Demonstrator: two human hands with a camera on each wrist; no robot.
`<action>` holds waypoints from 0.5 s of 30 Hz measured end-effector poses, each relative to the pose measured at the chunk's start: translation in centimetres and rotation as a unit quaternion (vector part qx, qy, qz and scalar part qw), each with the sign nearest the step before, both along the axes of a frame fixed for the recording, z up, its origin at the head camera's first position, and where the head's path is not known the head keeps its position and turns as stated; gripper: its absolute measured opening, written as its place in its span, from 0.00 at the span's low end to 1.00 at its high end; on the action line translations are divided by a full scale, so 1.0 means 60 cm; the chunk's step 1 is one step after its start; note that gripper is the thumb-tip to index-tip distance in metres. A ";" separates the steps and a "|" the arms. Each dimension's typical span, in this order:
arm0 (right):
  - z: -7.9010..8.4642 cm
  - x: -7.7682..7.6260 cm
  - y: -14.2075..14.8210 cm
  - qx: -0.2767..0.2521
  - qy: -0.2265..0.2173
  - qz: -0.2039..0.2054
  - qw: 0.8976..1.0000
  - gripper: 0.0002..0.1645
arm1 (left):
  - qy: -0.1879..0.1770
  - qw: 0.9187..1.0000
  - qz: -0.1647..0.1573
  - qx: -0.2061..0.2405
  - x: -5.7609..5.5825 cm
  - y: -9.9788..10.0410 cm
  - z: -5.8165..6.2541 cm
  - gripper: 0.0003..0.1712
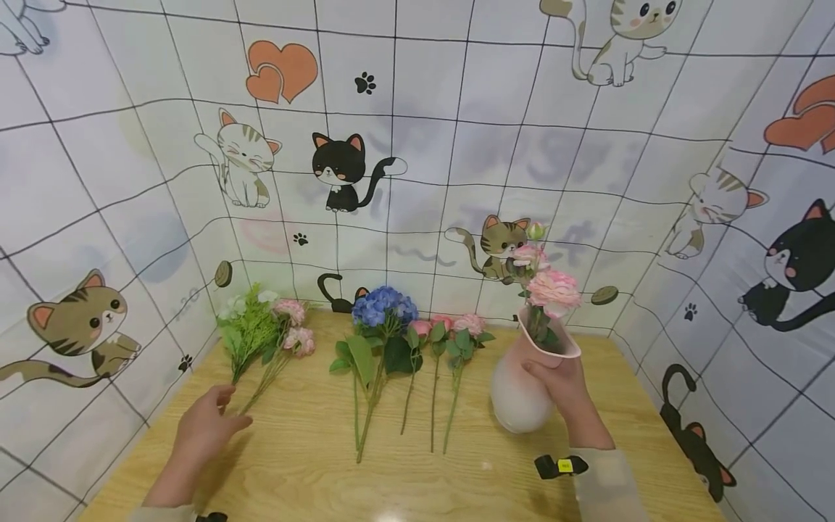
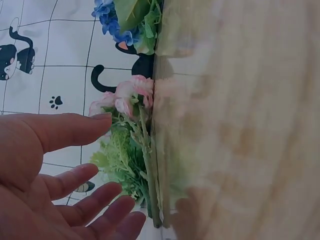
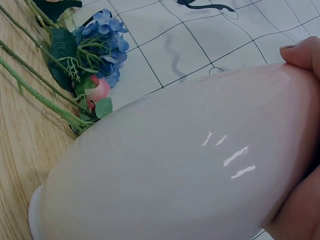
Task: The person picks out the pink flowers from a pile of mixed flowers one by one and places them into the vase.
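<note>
In the head view my right hand [image 1: 562, 380] grips a pink-and-white vase [image 1: 520, 395] around its neck. The vase leans, and pink flowers [image 1: 553, 288] with a pale bud stand in its mouth. Its glossy body [image 3: 160, 165] fills much of the right wrist view. On the left, my left hand [image 1: 207, 426] is spread with nothing between thumb and fingers, near the lower stems of a pink flower spray [image 1: 298, 339] and a green leafy bunch [image 1: 246, 333]. The left wrist view shows the same pink blossoms [image 2: 131, 95] beyond the thumb.
A blue hydrangea [image 1: 385, 308] lies mid-table, with several pink roses [image 1: 440, 324] and a pink flower [image 1: 468, 324] to its right, stems toward me. Cat-printed cloth [image 1: 417, 174] walls the wooden table [image 1: 293, 471] at the back and both sides.
</note>
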State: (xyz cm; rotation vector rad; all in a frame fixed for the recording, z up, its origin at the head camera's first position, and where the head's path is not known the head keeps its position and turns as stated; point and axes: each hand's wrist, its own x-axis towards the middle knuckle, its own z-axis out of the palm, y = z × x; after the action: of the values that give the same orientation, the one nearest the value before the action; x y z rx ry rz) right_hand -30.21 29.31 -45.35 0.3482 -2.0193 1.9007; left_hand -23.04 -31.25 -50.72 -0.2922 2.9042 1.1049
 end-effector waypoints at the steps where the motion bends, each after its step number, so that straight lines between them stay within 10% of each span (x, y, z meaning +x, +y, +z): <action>1: 0.000 0.000 0.000 -0.002 0.005 0.005 1.000 0.58 | -0.001 1.000 0.001 0.000 0.002 -0.002 -0.001 0.51; 15: 0.003 0.002 0.000 0.012 -0.006 -0.007 1.000 0.59 | -0.009 0.999 -0.030 -0.021 0.011 -0.014 -0.015 0.36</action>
State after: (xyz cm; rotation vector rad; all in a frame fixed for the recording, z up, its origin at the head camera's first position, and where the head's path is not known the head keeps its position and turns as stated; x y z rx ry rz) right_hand -30.11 29.33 -45.20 0.3301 -2.0478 1.8762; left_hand -22.40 -32.10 -51.59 -0.2138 2.9023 1.0294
